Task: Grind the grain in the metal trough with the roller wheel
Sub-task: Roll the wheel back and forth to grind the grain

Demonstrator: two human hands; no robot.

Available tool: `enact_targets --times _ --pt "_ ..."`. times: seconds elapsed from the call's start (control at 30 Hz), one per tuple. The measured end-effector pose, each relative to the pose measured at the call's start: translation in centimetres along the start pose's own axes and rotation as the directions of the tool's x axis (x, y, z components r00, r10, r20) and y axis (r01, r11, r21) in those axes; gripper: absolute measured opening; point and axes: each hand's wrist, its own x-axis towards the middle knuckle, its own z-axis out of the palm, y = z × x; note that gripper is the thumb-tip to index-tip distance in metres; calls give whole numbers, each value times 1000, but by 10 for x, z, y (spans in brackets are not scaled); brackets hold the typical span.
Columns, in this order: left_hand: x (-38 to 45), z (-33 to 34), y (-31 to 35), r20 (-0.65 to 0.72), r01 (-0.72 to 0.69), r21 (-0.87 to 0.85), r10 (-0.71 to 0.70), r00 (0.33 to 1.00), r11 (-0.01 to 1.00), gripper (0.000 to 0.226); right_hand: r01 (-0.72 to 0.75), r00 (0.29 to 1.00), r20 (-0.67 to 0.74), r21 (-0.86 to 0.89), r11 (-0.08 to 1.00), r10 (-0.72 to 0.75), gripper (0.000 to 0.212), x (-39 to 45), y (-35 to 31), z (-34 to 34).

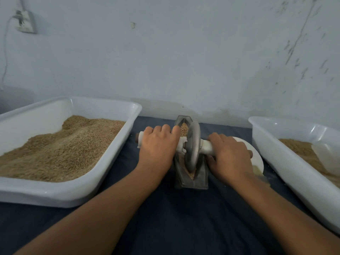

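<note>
A narrow metal trough (pixel 201 178) stands on the dark cloth in the middle, running away from me. Brown grain (pixel 184 128) lies in its far end and some at its near end under the wheel. The grey metal roller wheel (pixel 193 146) sits upright in the trough, on a white-wrapped axle handle (pixel 207 147) that sticks out to both sides. My left hand (pixel 158 144) grips the left half of the handle from above. My right hand (pixel 230 153) grips the right half, its fingers curled over it.
A large white tub (pixel 127 137) heaped with grain stands at the left. A second white tub (pixel 272 155) with grain and a pale scoop (pixel 325 157) stands at the right. A white plate (pixel 257 159) with a small brush lies under my right hand. The wall is close behind.
</note>
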Motion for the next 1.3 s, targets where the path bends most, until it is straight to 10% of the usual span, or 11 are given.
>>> enact_targets --times 0.67,1.07,1.3 --pt "44 52 -11 -210 -9 55 20 977 998 26 -62 976 204 -39 997 69 23 67 18 51" --pt "85 76 -18 -138 -32 6 32 990 999 13 -111 760 649 159 981 -19 23 130 39 68" --pt "85 77 -16 -185 -28 22 31 982 999 17 -160 731 681 230 960 -41 24 132 42 70"
